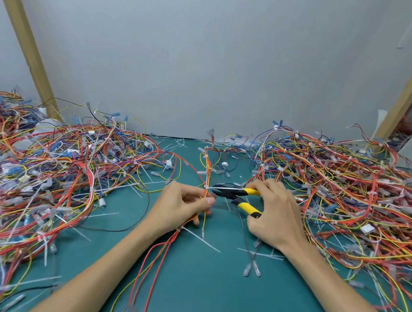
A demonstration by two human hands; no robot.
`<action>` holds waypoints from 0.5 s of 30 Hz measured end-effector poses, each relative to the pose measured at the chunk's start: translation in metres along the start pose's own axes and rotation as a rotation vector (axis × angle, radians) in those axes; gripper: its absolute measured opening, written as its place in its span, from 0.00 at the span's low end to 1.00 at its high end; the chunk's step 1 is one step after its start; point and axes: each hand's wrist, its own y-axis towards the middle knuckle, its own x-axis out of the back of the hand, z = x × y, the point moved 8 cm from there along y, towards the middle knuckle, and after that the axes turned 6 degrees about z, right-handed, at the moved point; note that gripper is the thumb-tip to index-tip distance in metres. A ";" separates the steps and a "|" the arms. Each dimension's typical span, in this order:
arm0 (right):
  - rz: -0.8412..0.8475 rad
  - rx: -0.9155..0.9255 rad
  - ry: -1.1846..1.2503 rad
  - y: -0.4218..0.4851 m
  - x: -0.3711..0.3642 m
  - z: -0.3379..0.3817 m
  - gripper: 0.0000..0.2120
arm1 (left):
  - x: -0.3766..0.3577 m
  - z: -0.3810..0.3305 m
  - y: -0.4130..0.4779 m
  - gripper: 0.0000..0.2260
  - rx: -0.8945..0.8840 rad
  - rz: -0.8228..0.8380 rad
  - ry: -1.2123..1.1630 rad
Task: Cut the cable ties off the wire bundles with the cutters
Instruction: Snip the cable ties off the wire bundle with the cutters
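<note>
pinching a thin wire bundle (207, 171) between thumb and fingers, the left hand (182, 210) is holding it over the green mat (212, 287); the right hand (276, 213) is gripping the yellow-handled cutters (227, 193), whose tip is touching the white cable tie (207, 187) just above the left thumb.

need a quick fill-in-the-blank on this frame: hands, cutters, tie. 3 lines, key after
1. The right hand grips the cutters by their black and ____ handles.
2. The left hand pinches the wire bundle, and the cutters' tips sit at a ____ cable tie on it.
3. Heaps of loose wires lie on the green mat on ____ sides of the hands.

Missing words: yellow; white; both
</note>
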 end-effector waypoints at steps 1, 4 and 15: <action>0.000 0.005 -0.005 0.000 0.000 0.000 0.23 | 0.000 0.000 0.000 0.03 -0.005 -0.001 -0.003; -0.021 0.017 -0.036 0.000 0.002 0.002 0.24 | 0.000 0.000 0.000 0.04 -0.024 -0.004 0.004; -0.064 0.051 -0.101 0.001 0.003 0.008 0.25 | -0.003 0.003 0.001 0.04 0.010 0.010 0.051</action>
